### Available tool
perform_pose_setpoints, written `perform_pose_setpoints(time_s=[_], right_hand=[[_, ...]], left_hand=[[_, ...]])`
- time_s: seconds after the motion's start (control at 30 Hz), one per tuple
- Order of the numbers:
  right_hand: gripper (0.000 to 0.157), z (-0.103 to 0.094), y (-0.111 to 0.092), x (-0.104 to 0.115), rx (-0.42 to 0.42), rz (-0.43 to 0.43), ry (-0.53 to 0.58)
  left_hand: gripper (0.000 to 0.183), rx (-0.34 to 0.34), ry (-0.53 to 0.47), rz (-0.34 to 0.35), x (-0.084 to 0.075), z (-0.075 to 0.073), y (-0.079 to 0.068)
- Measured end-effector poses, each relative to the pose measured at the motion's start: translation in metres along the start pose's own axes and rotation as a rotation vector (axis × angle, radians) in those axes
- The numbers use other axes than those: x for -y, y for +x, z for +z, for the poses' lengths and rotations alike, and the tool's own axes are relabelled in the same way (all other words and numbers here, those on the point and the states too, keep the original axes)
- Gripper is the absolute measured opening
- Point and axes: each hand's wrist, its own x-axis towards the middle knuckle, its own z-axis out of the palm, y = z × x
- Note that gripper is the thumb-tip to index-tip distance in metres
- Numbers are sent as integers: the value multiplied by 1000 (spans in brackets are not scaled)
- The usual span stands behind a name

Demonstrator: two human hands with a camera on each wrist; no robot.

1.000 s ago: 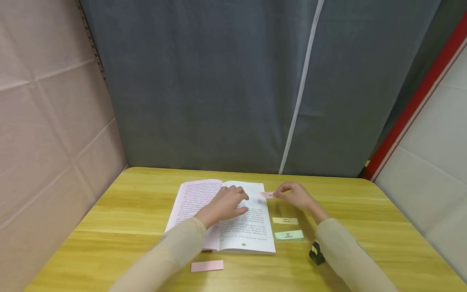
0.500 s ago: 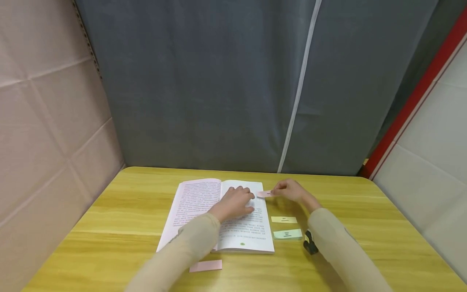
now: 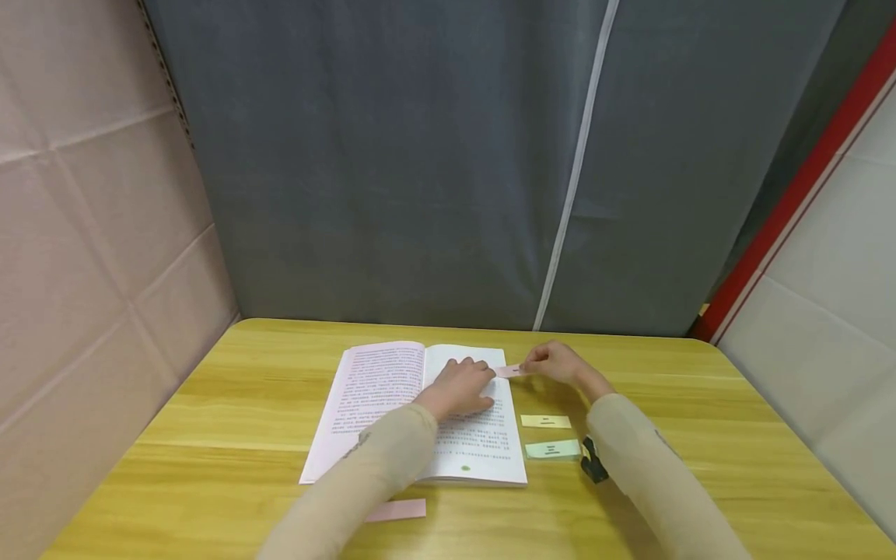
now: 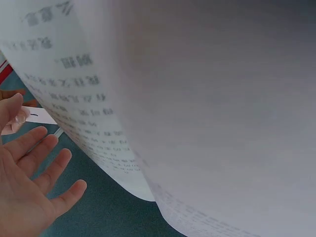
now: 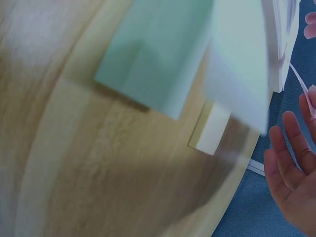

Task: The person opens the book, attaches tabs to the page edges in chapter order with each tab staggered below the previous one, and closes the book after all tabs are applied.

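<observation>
An open book (image 3: 381,381) lies on the wooden table, printed text on both pages. My left hand (image 3: 462,389) is over its right page, and the left wrist view shows those fingers spread and fairly straight. At that page's outer edge, my right hand (image 3: 560,362) pinches the end of a pink sticky note (image 3: 509,371) with small dark writing. The note's other end reaches over the page, right by my left fingertips. In the right wrist view the note (image 5: 302,84) is a thin strip between thumb and finger, the remaining fingers held out.
Right of the book lie a yellow sticky note pad (image 3: 545,421) and a green one (image 3: 553,449), both with dark marks. A small black object (image 3: 593,460) is partly behind the right sleeve. A pink pad (image 3: 397,510) lies nearer, partly covered by the left sleeve. A grey curtain (image 3: 392,194) hangs behind the table.
My left hand has moved rightward across the page to the pink note. My right hand has brought the note slightly left, over the page's edge.
</observation>
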Motion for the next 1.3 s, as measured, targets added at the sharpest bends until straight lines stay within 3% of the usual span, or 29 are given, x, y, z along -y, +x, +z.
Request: perform_pose_setpoints(time_s=[0.13, 0.4, 0.57, 0.83, 1.1, 1.3], right_hand=[[15, -1, 0, -2, 5, -58, 12], [11, 2, 2, -3, -3, -6, -45], [12, 4, 0, -5, 2, 12, -63], [13, 4, 0, -5, -15, 4, -89], [14, 7, 2, -9, -42, 10, -190], [15, 8, 2, -7, -55, 19, -256]], left_hand=[[51, 26, -4, -18, -5, 1, 4], [71, 133, -43, -98, -10, 12, 12], [73, 151, -36, -116, -12, 13, 14], [70, 161, 3, -133, -13, 15, 17], [70, 149, 37, -133, -14, 16, 20], [61, 114, 120, -102, -16, 15, 21]])
